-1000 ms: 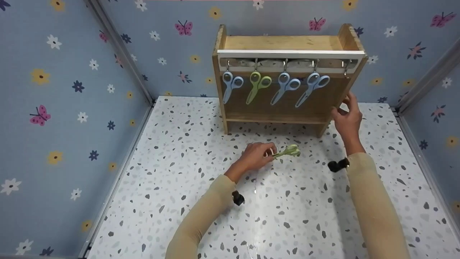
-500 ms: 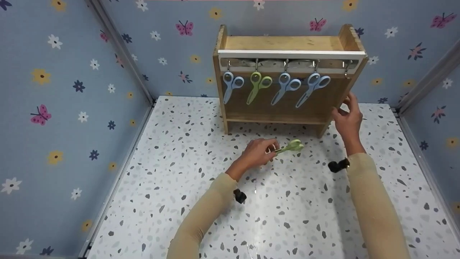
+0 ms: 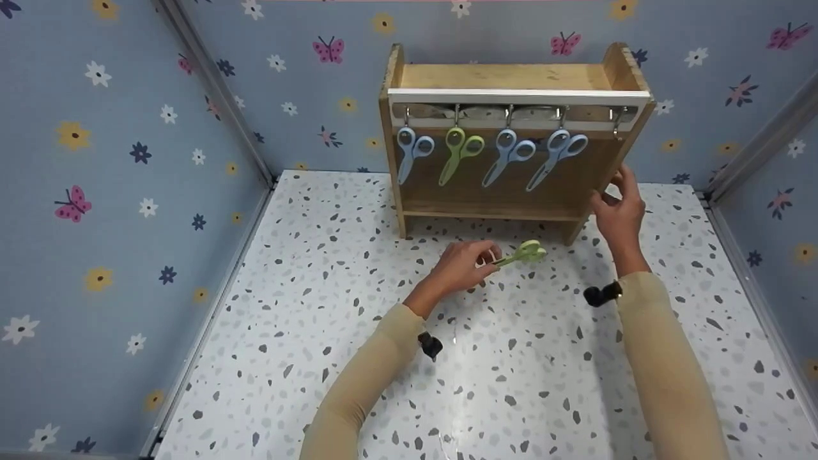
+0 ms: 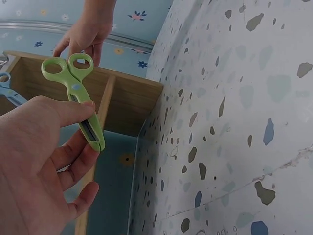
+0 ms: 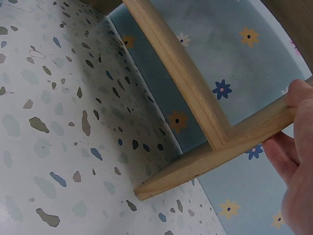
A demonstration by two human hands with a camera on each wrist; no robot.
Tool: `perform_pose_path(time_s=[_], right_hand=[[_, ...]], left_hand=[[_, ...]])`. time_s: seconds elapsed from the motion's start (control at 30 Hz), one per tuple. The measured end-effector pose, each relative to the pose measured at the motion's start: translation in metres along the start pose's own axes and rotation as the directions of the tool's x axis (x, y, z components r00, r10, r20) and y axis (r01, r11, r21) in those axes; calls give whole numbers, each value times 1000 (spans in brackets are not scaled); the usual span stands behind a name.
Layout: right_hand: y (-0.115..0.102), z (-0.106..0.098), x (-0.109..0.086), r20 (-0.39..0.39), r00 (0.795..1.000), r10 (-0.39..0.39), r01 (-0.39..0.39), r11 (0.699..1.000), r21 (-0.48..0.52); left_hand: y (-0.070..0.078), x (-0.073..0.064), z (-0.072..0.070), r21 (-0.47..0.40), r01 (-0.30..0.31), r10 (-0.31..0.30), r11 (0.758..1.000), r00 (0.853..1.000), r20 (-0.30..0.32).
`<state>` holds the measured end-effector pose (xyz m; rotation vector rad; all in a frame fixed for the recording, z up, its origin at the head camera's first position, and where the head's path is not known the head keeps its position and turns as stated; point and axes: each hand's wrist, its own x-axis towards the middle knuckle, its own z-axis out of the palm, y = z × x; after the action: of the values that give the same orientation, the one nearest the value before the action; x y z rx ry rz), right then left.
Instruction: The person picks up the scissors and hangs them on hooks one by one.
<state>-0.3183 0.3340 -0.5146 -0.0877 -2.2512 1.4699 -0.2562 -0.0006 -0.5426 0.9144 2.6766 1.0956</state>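
Observation:
My left hand (image 3: 463, 265) pinches a pair of green scissors (image 4: 78, 90) by the blade end, thumb on one side and fingers on the other. The green handle loops point away from that hand, in front of the wooden rack (image 3: 492, 214). With thumb and fingers, my right hand (image 3: 620, 207) grips the rack's right side panel (image 5: 234, 147). Along the rack's front, blue scissors (image 3: 412, 153), another green pair (image 3: 459, 153), and two more blue pairs hang from hooks. The rightmost hook (image 3: 617, 124) carries no scissors.
The rack stands on a white speckled tabletop (image 3: 511, 370), close to the back wall (image 3: 319, 89) with its flower and butterfly pattern. A similar wall (image 3: 115, 243) rises at the left, another at the right. The rack has an open top shelf (image 3: 498, 75).
My left hand has moved a little to the right and toward the rack, carrying the green scissors. The right hand stays on the side panel, and the hanging scissors have not moved.

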Motion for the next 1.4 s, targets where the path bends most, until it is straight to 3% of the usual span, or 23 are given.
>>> perform_pose_path(time_s=[0.6,0.97,1.4], right_hand=[[-5,2,2,-4,1000,29,-29,999,-30],[-2,1,1,7,1000,28,-27,1000,-6],[-3,0,2,15,999,40,-40,999,-16]], left_hand=[[16,8,-11,-77,45,-47,996,999,-26],[20,12,-18,-140,-7,0,990,999,-50],[33,19,-27,-170,-17,1,985,996,-89]])
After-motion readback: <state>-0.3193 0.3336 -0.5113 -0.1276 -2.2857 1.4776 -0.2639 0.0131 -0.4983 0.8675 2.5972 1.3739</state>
